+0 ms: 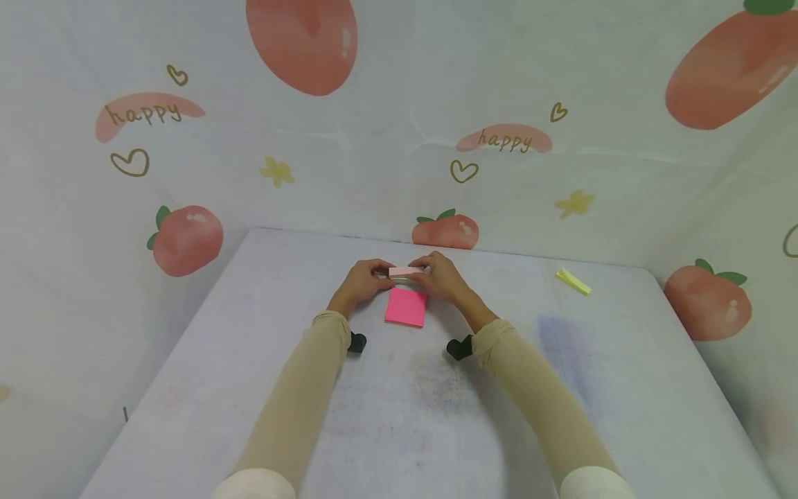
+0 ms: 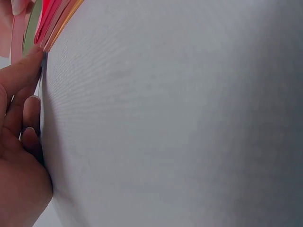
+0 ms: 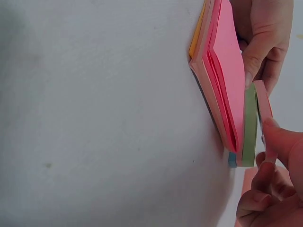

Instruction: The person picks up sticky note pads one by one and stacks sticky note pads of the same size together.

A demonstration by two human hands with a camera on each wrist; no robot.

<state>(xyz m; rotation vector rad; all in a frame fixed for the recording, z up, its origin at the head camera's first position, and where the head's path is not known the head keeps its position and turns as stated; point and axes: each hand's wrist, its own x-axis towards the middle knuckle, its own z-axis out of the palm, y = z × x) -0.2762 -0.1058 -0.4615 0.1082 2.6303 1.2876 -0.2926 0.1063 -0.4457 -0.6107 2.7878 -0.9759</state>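
Observation:
A pale pink sticky note pad (image 1: 404, 272) is held edge-up near the back of the table, with a green pad (image 3: 250, 125) behind or under it. My right hand (image 1: 441, 277) pinches the pale pink pad's near end between thumb and fingers. At the opposite end my left hand (image 1: 363, 281) grips the green pad, its thumb on the green edge in the right wrist view. Directly in front lies a stack topped by a bright pink sticky note pad (image 1: 405, 308), with orange sheets (image 3: 196, 39) lower in it. A bit of blue (image 3: 232, 160) shows beneath the green pad.
A folded yellow strip (image 1: 573, 282) lies on the right side of the white table (image 1: 399, 430). Behind the table hangs a printed backdrop (image 1: 374, 166) with fruit and hearts. Black wrist mounts (image 1: 460, 347) stick out below the sleeves.

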